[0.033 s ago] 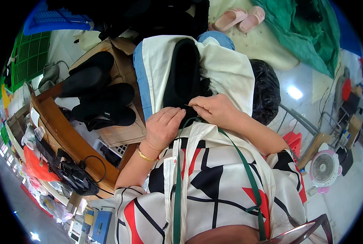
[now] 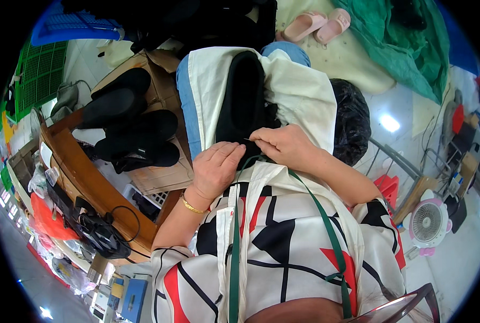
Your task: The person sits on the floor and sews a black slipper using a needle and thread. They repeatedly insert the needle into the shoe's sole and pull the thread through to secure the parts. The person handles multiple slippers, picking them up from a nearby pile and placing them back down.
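Note:
A black fabric shoe [image 2: 242,97] lies lengthwise on the white apron over my lap, its opening facing up and its near end between my hands. My left hand [image 2: 216,166] grips the left side of that near end with its fingers pressed together. On the opposite side my right hand [image 2: 287,145] is closed in a pinch. A thin, light needle [image 2: 247,140] sticks out from its fingertips toward the left hand, just over the shoe. Any thread is too fine and dark to make out. The apron [image 2: 304,102] spreads across my knees.
Several black shoes [image 2: 138,134] lie on a cardboard box [image 2: 167,97] at the left, beside a curved wooden table [image 2: 97,188]. A black plastic bag [image 2: 351,118] stands right of my knee. Farther off are pink slides [image 2: 304,26], a green sack [image 2: 407,43] and a small fan [image 2: 429,220].

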`<state>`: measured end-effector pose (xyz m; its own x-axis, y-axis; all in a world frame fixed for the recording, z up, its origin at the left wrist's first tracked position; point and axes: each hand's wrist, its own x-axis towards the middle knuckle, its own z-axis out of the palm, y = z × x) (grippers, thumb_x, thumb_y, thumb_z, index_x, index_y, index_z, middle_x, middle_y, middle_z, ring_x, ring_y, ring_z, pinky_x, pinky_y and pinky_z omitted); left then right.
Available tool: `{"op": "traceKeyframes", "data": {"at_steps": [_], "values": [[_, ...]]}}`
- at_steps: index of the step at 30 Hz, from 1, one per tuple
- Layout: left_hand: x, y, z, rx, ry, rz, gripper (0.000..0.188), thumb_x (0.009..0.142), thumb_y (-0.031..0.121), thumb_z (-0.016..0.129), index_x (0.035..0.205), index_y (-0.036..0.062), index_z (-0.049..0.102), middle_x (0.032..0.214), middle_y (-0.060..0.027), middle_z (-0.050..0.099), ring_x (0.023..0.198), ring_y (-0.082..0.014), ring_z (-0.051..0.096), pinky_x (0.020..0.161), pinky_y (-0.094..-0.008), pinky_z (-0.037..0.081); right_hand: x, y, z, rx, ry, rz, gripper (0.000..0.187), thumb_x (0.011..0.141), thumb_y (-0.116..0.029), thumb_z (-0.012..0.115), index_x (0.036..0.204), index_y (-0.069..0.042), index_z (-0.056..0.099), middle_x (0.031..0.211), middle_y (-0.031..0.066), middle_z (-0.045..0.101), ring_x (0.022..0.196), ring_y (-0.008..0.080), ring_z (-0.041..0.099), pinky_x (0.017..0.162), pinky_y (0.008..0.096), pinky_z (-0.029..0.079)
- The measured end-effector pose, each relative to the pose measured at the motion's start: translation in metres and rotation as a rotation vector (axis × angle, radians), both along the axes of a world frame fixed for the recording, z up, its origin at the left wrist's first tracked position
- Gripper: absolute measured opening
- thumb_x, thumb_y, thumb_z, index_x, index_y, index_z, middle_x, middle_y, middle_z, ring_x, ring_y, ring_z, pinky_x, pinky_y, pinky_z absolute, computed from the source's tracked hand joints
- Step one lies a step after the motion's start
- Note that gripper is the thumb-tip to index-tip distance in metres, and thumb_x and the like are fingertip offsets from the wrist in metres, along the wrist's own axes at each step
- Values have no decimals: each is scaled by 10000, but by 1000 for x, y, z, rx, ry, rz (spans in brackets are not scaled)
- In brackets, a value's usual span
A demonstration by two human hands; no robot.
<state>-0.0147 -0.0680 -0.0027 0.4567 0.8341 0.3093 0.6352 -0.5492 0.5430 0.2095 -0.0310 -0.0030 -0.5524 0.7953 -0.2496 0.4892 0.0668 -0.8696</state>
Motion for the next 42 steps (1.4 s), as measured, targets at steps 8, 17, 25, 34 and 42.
{"op": "traceKeyframes", "data": {"at_steps": [8, 17, 25, 34, 42], "values": [[0, -1, -2, -23, -33, 10, 251, 726, -1, 700, 969, 59, 686, 911, -72, 691, 815, -234, 700, 675, -310, 571, -4, 4, -3, -86, 0, 11, 169, 915, -140, 616, 1058, -71, 673, 926, 126, 711, 812, 320, 684, 720, 359, 544], [0, -9, -10, -155, -159, 81, 235, 746, -8, 750, 962, 56, 682, 903, -101, 706, 802, -269, 709, 668, -332, 579, -15, -1, -22, -230, 49, -19, 169, 973, -214, 575, 1059, -70, 566, 886, 164, 679, 818, 379, 658, 697, 427, 512], [-10, -19, -18, -112, -18, 29, 231, 771, 63, 676, 992, 129, 690, 962, -70, 723, 888, -242, 717, 695, -345, 589, -37, 13, -10, -149, -239, 56, 234, 967, -314, 504, 1047, -95, 480, 817, 257, 655, 783, 495, 630, 688, 589, 489], [-3, -7, 1, 35, 13, -70, 251, 801, 116, 680, 1051, 118, 652, 903, -51, 685, 798, -223, 694, 633, -323, 555, -32, 33, 27, 138, -163, 277, 148, 921, -254, 567, 967, -137, 645, 964, 108, 625, 873, 326, 654, 707, 464, 513], [-8, -6, 10, 160, 88, -54, 234, 776, 103, 661, 1009, 110, 678, 876, -25, 660, 712, -194, 633, 585, -311, 515, -41, 30, 14, 121, -166, 294, 98, 908, -196, 588, 929, -106, 622, 951, 116, 539, 882, 344, 616, 731, 451, 500]]}}
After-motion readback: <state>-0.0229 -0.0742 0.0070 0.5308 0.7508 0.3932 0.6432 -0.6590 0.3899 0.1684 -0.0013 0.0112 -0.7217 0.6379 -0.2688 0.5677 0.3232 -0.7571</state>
